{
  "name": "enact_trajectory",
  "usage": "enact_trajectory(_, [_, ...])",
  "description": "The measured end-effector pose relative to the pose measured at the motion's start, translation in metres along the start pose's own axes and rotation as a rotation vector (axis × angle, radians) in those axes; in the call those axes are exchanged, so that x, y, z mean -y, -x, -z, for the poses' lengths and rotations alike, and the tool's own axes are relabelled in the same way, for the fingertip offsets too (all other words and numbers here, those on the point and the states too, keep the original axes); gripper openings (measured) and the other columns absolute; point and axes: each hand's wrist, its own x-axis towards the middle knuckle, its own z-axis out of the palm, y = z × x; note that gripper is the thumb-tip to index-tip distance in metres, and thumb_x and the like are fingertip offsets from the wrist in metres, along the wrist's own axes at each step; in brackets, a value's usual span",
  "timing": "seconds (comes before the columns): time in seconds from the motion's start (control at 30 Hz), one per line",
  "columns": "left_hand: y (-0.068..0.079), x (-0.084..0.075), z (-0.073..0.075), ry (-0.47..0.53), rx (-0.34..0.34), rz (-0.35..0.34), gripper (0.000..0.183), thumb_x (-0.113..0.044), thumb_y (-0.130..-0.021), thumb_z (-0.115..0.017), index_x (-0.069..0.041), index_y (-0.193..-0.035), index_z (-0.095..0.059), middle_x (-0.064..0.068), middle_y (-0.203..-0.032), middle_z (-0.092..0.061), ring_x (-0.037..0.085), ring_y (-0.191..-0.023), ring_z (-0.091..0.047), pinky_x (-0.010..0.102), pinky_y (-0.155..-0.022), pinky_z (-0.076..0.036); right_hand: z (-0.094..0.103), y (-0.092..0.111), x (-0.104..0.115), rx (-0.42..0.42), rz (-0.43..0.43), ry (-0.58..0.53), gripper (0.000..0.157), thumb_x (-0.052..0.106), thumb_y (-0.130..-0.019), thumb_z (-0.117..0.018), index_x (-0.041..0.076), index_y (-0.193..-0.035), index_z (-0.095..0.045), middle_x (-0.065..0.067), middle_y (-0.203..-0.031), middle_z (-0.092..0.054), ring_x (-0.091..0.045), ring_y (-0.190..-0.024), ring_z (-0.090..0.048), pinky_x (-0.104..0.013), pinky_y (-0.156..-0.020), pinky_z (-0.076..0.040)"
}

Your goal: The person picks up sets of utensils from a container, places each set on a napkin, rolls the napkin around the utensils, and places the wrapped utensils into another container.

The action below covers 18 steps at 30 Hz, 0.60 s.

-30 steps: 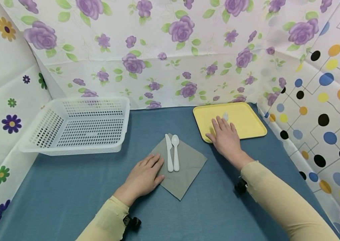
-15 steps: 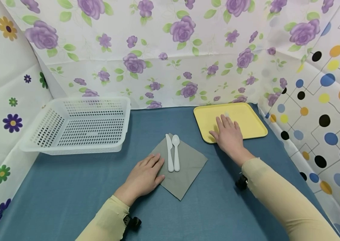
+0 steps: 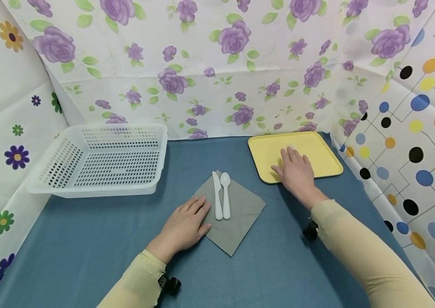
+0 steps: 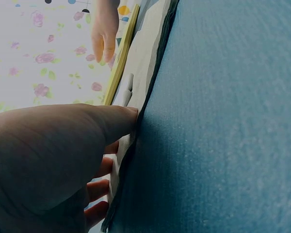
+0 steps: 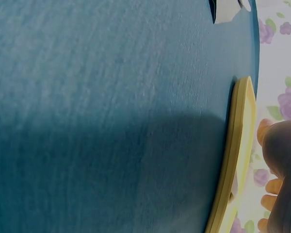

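Observation:
On a grey folded napkin [image 3: 240,214] lie a white knife [image 3: 217,196] and a white spoon [image 3: 225,196], side by side with handles toward the person. My left hand [image 3: 184,224] rests along the napkin's left edge, fingers extended; in the left wrist view its thumb [image 4: 119,120] lies at that edge. Over the yellow tray [image 3: 323,164], my right hand [image 3: 297,173] is held palm down with fingers loosely straight. In the right wrist view its fingers [image 5: 271,187] stand above the tray surface. A white fork lies on the tray, almost entirely hidden beneath that hand.
A white perforated plastic basket [image 3: 117,167] stands at the back left on the blue tablecloth [image 3: 86,248]. Patterned sheets enclose the table: purple roses [image 3: 234,37] at the back, flowers on the left, coloured dots on the right.
My right hand has shifted slightly rightward over the tray and now covers the fork's tines, which showed earlier. The left hand, napkin, knife and spoon stay as they were.

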Motion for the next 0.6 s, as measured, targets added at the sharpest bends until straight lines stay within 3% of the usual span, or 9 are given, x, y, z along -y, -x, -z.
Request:
enact_trajectory(0.47, [0.0002,-0.0006,0.0008,0.005,0.013,0.006,0.062,-0.036,-0.113,-0.067,-0.005,-0.165,-0.051,0.019,-0.172,-0.044,0.041,-0.161,-0.037,0.060,-0.128,-0.036,-0.0002,0.0010,-0.0063,-0.024,-0.038,0.000,0.071,0.039,-0.115,-0.061,-0.008,-0.165,-0.041,-0.036,-0.166,-0.041,-0.059,-0.151,-0.038,-0.072,-0.126,-0.027])
enact_trajectory(0.6, [0.0002,-0.0005,0.0008,0.006,0.011,0.004,0.062,-0.036,-0.113,-0.067,-0.005,-0.165,-0.052,0.019,-0.171,-0.044,0.042,-0.161,-0.037,0.060,-0.128,-0.036,-0.0025,0.0011,-0.0080,-0.029,-0.042,0.013,0.068,0.037,-0.115,-0.062,-0.009,-0.162,-0.045,-0.036,-0.161,-0.047,-0.057,-0.147,-0.045,-0.073,-0.123,-0.032])
